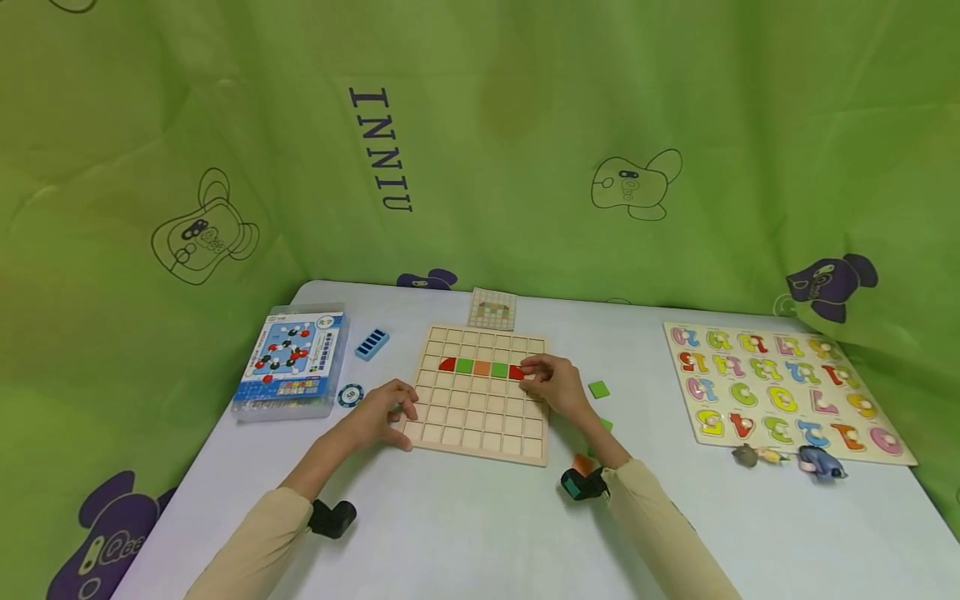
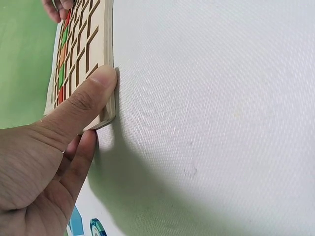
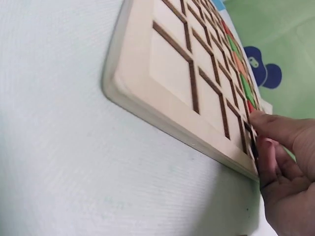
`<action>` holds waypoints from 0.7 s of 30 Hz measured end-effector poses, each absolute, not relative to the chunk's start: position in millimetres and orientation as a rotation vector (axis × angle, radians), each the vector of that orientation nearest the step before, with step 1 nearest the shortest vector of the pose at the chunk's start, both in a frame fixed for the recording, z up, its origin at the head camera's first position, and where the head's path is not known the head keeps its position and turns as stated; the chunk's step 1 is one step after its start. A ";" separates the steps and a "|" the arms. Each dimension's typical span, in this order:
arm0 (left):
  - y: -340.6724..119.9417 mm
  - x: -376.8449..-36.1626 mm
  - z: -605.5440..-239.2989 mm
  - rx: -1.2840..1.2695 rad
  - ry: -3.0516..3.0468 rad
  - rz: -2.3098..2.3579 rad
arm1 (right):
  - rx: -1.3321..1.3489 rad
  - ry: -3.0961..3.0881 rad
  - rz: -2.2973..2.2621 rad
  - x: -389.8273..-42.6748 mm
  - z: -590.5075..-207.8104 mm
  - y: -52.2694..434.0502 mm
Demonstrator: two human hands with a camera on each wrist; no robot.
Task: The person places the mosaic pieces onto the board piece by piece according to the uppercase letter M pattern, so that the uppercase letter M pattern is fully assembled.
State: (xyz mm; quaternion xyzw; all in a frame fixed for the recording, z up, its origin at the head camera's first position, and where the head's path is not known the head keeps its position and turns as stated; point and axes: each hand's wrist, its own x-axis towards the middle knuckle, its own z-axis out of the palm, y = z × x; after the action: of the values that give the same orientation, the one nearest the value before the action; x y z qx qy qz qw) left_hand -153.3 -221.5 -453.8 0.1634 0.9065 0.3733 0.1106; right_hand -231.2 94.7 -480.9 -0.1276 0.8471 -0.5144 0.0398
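Note:
A pale wooden grid board (image 1: 471, 421) lies on the table in front of me. Across one of its upper rows runs a line of tiles: a red quarter-round piece (image 1: 447, 364), a green square (image 1: 465, 366), an orange square (image 1: 482, 368), another green square (image 1: 499, 370) and a red tile (image 1: 516, 373) at the right end. My left hand (image 1: 381, 412) holds the board's near left corner, thumb (image 2: 96, 91) on the edge and fingers around the side. With thumb and fingers my right hand (image 1: 558, 388) pinches the right-end red tile, which they partly cover.
Loose green tiles (image 1: 598, 389) and an orange tile (image 1: 582, 463) lie right of the board. Behind it is a pattern card (image 1: 492, 310). A boxed model set (image 1: 292, 358), blue block (image 1: 372, 343) and round chip (image 1: 350, 395) sit left; a number puzzle (image 1: 780, 396) and small figures (image 1: 821, 463) right.

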 end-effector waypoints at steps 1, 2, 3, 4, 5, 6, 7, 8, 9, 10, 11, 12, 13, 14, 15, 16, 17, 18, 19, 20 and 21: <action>-221.2 -153.2 -453.7 0.477 2.665 1.095 | -0.383 2.581 -1.592 -230.9 -479.9 95.6; -220.9 -153.2 -453.7 0.475 2.666 1.093 | -0.385 2.567 -1.605 -230.3 -478.7 96.9; -220.7 -153.3 -453.7 0.475 2.668 1.091 | -0.380 2.551 -1.622 -229.9 -477.8 98.3; -220.4 -153.3 -453.9 0.475 2.668 1.089 | -0.378 2.530 -1.644 -229.2 -476.7 100.1; -220.3 -153.3 -454.1 0.477 2.670 1.085 | -0.378 2.515 -1.664 -228.5 -475.5 102.1; -220.2 -153.3 -454.2 0.480 2.673 1.080 | -0.385 2.499 -1.682 -227.9 -474.6 104.4; -220.1 -153.2 -454.3 0.485 2.676 1.075 | -0.393 2.486 -1.699 -227.5 -474.0 107.2; -220.2 -153.2 -454.4 0.489 2.677 1.074 | -0.411 2.475 -1.710 -226.9 -473.3 110.5; -220.3 -153.1 -454.5 0.493 2.678 1.074 | -0.414 2.456 -1.728 -226.7 -473.0 113.7; -220.5 -153.0 -454.5 0.499 2.682 1.071 | -0.424 2.442 -1.738 -226.3 -472.1 117.4; -220.7 -153.0 -454.3 0.504 2.686 1.068 | -0.429 2.434 -1.746 -226.1 -471.6 121.3; -221.0 -152.9 -454.2 0.509 2.687 1.067 | -0.432 2.422 -1.753 -225.9 -471.3 125.5; -221.1 -152.9 -454.1 0.511 2.686 1.069 | -0.429 2.413 -1.761 -225.6 -470.9 129.9; -221.3 -152.8 -453.9 0.510 2.686 1.071 | -0.420 2.410 -1.764 -224.9 -469.9 134.2; -221.4 -152.8 -453.8 0.507 2.685 1.070 | -0.410 2.416 -1.759 -224.7 -469.5 138.4; -221.3 -152.7 -453.6 0.504 2.685 1.070 | -0.404 2.424 -1.752 -224.1 -468.9 142.7; -221.2 -152.6 -453.3 0.498 2.682 1.072 | -0.396 2.432 -1.750 -223.4 -468.8 147.1; -221.0 -152.5 -453.2 0.494 2.681 1.074 | -0.388 2.441 -1.746 -222.5 -468.5 151.5; -220.9 -152.5 -453.1 0.487 2.678 1.079 | -0.380 2.445 -1.746 -221.6 -468.1 155.6; -220.7 -152.4 -453.1 0.486 2.678 1.080 | -0.378 2.450 -1.747 -220.5 -467.7 159.8; -220.6 -152.4 -453.3 0.487 2.678 1.084 | -0.381 2.456 -1.747 -219.5 -467.4 163.9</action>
State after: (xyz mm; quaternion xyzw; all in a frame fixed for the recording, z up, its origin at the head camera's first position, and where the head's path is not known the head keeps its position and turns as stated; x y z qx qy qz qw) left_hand -152.4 -220.6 -453.3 0.1653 0.9089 0.3678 0.1059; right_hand -219.5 163.9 -467.4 -0.1253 0.8074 -0.5742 0.0520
